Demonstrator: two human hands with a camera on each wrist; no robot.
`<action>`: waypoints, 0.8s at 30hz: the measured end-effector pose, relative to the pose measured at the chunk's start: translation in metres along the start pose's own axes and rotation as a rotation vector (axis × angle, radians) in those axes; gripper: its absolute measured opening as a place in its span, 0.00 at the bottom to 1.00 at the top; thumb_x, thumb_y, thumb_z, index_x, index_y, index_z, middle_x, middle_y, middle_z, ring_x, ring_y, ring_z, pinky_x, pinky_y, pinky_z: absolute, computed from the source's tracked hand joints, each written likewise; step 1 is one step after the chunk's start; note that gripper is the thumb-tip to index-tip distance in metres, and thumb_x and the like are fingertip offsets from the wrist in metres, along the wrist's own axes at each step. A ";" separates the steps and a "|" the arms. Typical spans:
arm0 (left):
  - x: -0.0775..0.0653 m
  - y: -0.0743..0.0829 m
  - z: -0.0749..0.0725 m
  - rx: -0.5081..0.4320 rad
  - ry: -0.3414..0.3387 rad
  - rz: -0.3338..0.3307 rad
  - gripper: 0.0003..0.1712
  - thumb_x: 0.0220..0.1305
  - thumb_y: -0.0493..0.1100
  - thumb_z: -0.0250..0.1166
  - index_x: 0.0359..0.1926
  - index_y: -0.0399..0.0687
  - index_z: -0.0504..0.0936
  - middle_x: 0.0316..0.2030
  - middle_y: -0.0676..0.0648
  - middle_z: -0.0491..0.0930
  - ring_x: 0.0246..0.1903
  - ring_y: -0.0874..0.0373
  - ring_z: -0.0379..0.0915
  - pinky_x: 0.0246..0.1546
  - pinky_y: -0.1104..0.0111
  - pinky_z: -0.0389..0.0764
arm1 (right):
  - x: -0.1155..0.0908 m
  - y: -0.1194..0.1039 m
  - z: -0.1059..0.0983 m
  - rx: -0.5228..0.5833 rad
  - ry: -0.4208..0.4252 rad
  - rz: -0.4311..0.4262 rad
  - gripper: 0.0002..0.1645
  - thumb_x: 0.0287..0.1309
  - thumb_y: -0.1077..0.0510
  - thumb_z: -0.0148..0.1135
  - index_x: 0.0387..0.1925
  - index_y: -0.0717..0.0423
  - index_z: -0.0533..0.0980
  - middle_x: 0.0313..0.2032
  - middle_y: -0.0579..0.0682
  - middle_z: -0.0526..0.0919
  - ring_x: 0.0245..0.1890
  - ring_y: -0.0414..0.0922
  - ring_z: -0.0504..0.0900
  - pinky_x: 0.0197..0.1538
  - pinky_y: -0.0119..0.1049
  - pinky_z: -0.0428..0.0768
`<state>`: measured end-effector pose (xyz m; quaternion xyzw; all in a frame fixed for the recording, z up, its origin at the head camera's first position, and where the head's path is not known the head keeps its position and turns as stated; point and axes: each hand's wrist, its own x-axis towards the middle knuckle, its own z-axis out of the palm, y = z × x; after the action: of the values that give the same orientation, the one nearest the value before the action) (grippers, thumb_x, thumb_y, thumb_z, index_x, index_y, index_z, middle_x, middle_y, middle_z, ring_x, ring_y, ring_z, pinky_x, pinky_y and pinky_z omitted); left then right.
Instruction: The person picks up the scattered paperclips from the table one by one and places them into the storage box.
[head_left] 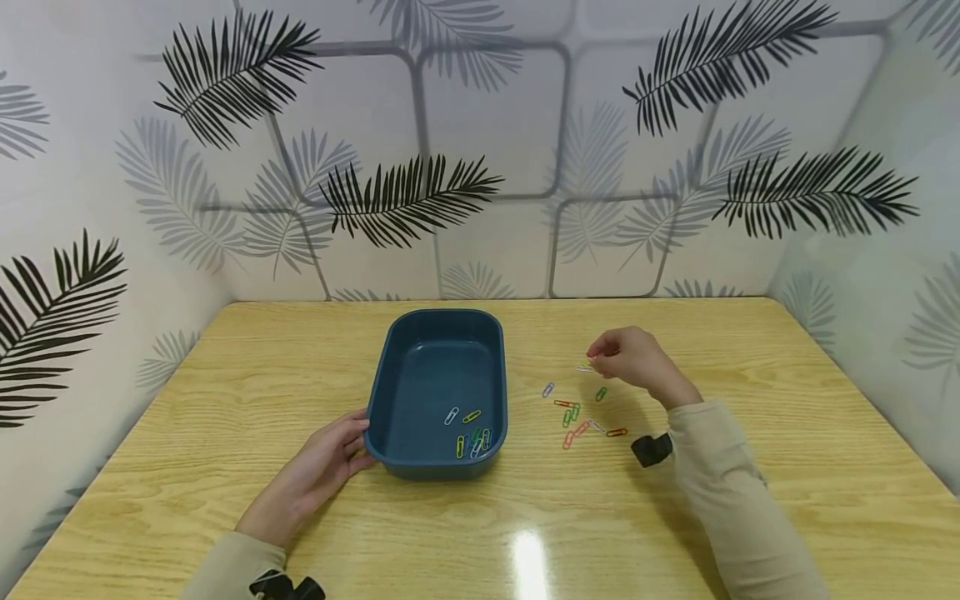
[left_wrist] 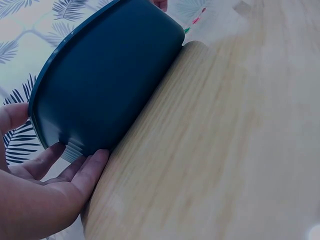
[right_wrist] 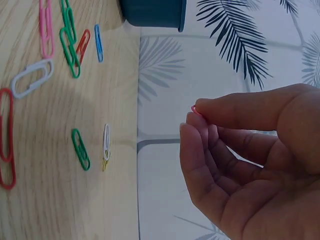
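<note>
My left hand (head_left: 322, 467) holds the near left corner of a dark blue plastic bin (head_left: 438, 471), thumb at the rim and fingers against the outer wall, as the left wrist view also shows. Several coloured paper clips (head_left: 471, 416) lie inside, mostly in its near right corner. My right hand (head_left: 633, 362) is raised over the table right of the bin and pinches a pink paper clip (right_wrist: 194, 108) between thumb and fingertips, most of it hidden. Below that hand lie a white paper clip (right_wrist: 106, 142) with a yellow one against it, and a green paper clip (right_wrist: 80, 149).
More loose paper clips, including a blue one (head_left: 548, 389) and a red one (head_left: 617, 432), are scattered between the bin and my right forearm. Leaf-patterned walls (head_left: 495, 250) border the wooden table (head_left: 600, 533) at the back and sides.
</note>
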<state>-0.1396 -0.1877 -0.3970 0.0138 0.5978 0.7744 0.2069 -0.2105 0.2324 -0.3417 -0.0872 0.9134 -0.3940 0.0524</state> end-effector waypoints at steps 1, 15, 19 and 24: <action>0.000 0.000 0.000 -0.001 0.002 -0.003 0.32 0.75 0.41 0.48 0.71 0.28 0.50 0.52 0.49 0.75 0.50 0.60 0.73 0.51 0.66 0.75 | -0.001 -0.001 0.000 -0.006 -0.001 -0.004 0.12 0.62 0.65 0.59 0.42 0.72 0.78 0.32 0.56 0.81 0.35 0.55 0.82 0.42 0.50 0.81; 0.000 -0.001 -0.001 0.005 0.001 0.000 0.32 0.74 0.41 0.48 0.70 0.28 0.51 0.52 0.48 0.75 0.49 0.59 0.73 0.51 0.66 0.75 | -0.005 -0.014 0.008 -0.078 0.010 -0.056 0.07 0.56 0.66 0.61 0.35 0.68 0.80 0.27 0.53 0.81 0.26 0.45 0.78 0.30 0.37 0.75; 0.000 -0.001 -0.001 0.004 0.009 -0.005 0.31 0.74 0.41 0.48 0.70 0.28 0.52 0.51 0.49 0.74 0.49 0.59 0.73 0.51 0.66 0.75 | -0.005 -0.016 0.012 -0.108 -0.001 -0.068 0.06 0.56 0.66 0.61 0.34 0.67 0.80 0.28 0.52 0.81 0.26 0.44 0.76 0.30 0.37 0.75; 0.001 -0.003 -0.002 -0.003 0.020 -0.013 0.31 0.75 0.40 0.47 0.71 0.29 0.52 0.51 0.48 0.74 0.49 0.59 0.73 0.50 0.66 0.75 | -0.006 -0.019 0.017 -0.105 -0.034 -0.101 0.04 0.56 0.67 0.60 0.33 0.67 0.79 0.28 0.52 0.81 0.25 0.44 0.76 0.30 0.37 0.76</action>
<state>-0.1398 -0.1884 -0.4001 0.0019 0.5986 0.7741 0.2061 -0.1994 0.2088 -0.3392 -0.1425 0.9262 -0.3462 0.0436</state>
